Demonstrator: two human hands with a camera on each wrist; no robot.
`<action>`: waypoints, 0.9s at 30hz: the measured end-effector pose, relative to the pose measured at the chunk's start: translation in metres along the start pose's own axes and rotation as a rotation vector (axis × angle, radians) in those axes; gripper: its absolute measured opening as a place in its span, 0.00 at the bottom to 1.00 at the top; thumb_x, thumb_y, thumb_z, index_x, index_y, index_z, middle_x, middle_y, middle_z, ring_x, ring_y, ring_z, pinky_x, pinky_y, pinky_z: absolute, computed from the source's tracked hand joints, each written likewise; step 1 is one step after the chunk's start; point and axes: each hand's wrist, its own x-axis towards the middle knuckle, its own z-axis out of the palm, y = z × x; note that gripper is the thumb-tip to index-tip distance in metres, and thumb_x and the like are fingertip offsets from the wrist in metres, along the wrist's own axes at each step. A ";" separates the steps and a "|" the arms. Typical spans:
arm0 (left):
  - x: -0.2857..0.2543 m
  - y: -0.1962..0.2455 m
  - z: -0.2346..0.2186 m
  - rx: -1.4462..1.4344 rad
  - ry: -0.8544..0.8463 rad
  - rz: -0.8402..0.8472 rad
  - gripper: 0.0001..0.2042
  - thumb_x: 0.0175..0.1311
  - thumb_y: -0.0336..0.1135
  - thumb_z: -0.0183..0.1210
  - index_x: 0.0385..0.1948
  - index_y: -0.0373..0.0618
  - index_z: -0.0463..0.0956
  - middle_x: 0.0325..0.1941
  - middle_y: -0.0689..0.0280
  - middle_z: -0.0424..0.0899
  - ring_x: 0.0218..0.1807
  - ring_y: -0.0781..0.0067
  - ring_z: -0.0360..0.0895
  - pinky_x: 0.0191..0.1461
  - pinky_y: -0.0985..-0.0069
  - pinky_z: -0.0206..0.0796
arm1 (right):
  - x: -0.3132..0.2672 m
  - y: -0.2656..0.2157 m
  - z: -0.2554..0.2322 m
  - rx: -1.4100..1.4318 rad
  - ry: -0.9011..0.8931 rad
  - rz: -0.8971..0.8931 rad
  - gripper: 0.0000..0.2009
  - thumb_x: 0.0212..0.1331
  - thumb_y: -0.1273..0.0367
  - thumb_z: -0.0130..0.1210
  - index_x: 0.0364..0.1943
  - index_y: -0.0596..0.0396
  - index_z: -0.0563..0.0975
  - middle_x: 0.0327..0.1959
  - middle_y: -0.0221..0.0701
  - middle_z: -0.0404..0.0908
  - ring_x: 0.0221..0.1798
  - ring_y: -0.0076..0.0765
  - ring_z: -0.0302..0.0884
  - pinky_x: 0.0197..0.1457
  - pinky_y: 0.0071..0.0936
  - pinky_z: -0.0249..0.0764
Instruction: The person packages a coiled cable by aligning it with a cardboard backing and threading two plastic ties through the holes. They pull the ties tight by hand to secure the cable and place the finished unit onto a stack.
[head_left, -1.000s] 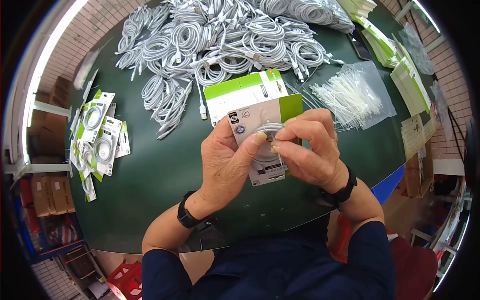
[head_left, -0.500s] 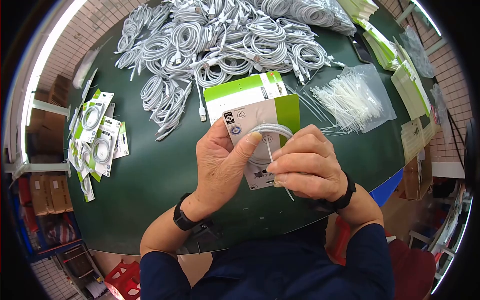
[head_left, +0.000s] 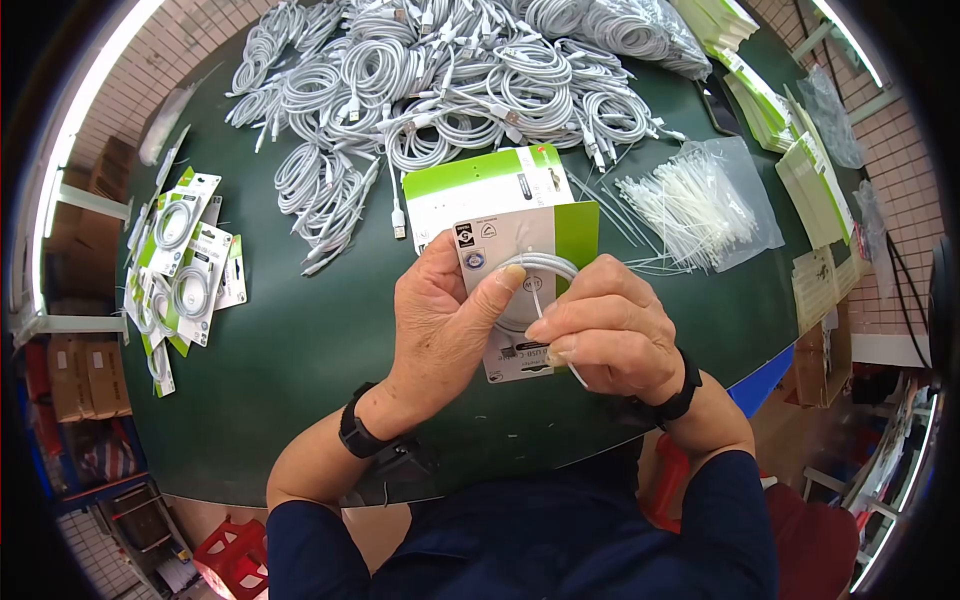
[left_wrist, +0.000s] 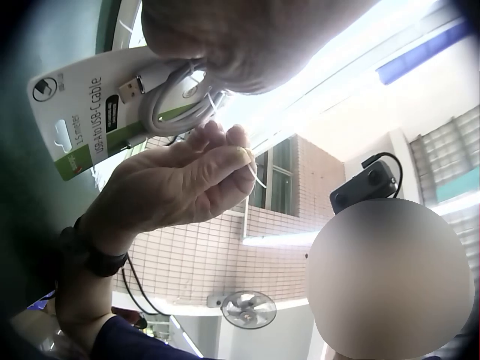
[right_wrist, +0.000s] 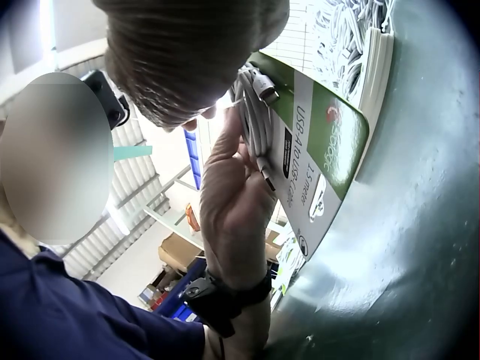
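My left hand (head_left: pixel 445 325) grips a white-and-green packaging card (head_left: pixel 500 230), its thumb pressing a coiled white USB cable (head_left: pixel 548 262) against the card's face. A thin white zip tie (head_left: pixel 537 296) runs over the coil. Between thumb and fingertips, my right hand (head_left: pixel 612 328) pinches this tie just beside the coil, and the tail hangs out below the fingers. In the left wrist view, the cable's USB-A plug (left_wrist: pixel 130 90) lies against the printed card (left_wrist: pixel 86 135). The right wrist view shows the left hand (right_wrist: pixel 232 199) behind the coil (right_wrist: pixel 256 124).
More cards (head_left: pixel 480 180) lie stacked just beyond the hands. A large heap of coiled cables (head_left: pixel 440 90) covers the table's far side. Loose zip ties (head_left: pixel 690 205) spill from a clear bag at right, near card stacks (head_left: pixel 820 185). Carded cables (head_left: pixel 190 285) pile up at left.
My right fingers have shifted from the coil's middle down along the zip tie, whose tail now shows below them. The left hand keeps its hold on the card, which has turned slightly.
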 end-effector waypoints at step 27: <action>0.000 -0.004 0.001 0.037 -0.033 -0.061 0.16 0.76 0.25 0.61 0.61 0.34 0.74 0.57 0.57 0.87 0.56 0.75 0.85 0.60 0.74 0.80 | 0.002 0.003 -0.016 -0.330 -0.151 0.026 0.26 0.45 0.80 0.71 0.54 0.50 0.89 0.47 0.29 0.82 0.45 0.35 0.80 0.44 0.31 0.84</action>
